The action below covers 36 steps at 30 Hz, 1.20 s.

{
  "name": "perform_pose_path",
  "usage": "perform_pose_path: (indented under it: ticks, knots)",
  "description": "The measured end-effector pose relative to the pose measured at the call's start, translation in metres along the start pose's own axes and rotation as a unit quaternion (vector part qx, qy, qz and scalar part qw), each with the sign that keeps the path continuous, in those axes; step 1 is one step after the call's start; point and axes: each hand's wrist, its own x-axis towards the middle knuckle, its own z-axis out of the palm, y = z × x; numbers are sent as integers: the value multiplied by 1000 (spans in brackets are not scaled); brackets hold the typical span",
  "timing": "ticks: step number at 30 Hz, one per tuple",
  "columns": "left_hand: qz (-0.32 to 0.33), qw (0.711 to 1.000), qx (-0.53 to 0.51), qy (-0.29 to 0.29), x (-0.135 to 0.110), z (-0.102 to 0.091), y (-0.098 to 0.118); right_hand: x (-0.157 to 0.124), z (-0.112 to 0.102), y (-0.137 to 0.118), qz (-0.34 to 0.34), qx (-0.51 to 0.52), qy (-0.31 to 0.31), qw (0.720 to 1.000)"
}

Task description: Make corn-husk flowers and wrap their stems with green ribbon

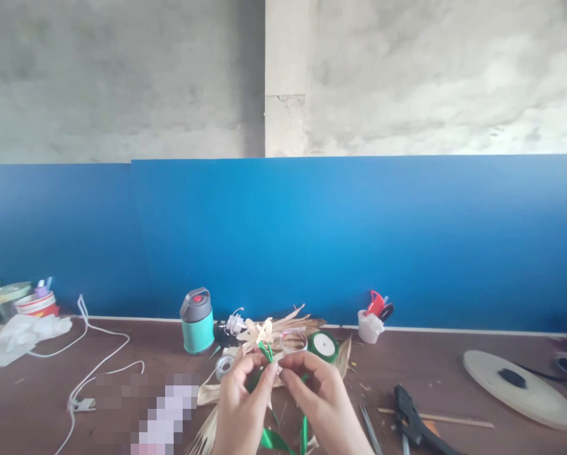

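My left hand pinches a pale dried-husk flower upright by its base, where narrow green strips show. Close against it, my right hand has thumb and forefinger pressed together on the green ribbon; the fingertips hide most of the grip. Lengths of this ribbon hang and loop below both hands. Behind them lie loose dried husks, a green ribbon spool and a roll of clear tape.
A teal flask stands left of the husks. At the right are a white cup with red-handled scissors, a black glue gun, a thin wooden stick and a round pale disc. A white cable trails on the left.
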Motion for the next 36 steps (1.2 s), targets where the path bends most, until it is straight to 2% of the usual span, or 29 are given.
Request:
perform_pose_path:
  ticks: [4,7,12,15,17,20,24,27,30,36]
  knots:
    - [63,997,44,31,2,0,1,5,-12,1,3,38,0,999]
    - [46,998,33,8,2,-1,2,7,-15,2,43,110,-71,990]
    - [22,997,14,-71,1,-3,8,8,-14,2,191,275,-172,926]
    - [-23,990,-40,-134,-3,-1,15,7,-13,4,224,351,-211,884]
    - [-50,983,-69,-163,-5,0,18,5,-13,5,229,377,-230,867]
    - [-47,984,-64,-161,-5,-1,18,5,-14,8,218,369,-236,872]
    - [3,994,-11,-106,3,-5,13,7,-12,8,193,340,-215,895]
    - [-17,993,-30,-111,7,-9,12,6,-10,5,186,338,-203,900]
    - [-29,988,-59,-137,6,-13,17,5,-9,0,176,354,-210,894]
    - [4,988,-43,-147,5,-17,22,4,-8,-4,188,394,-256,863]
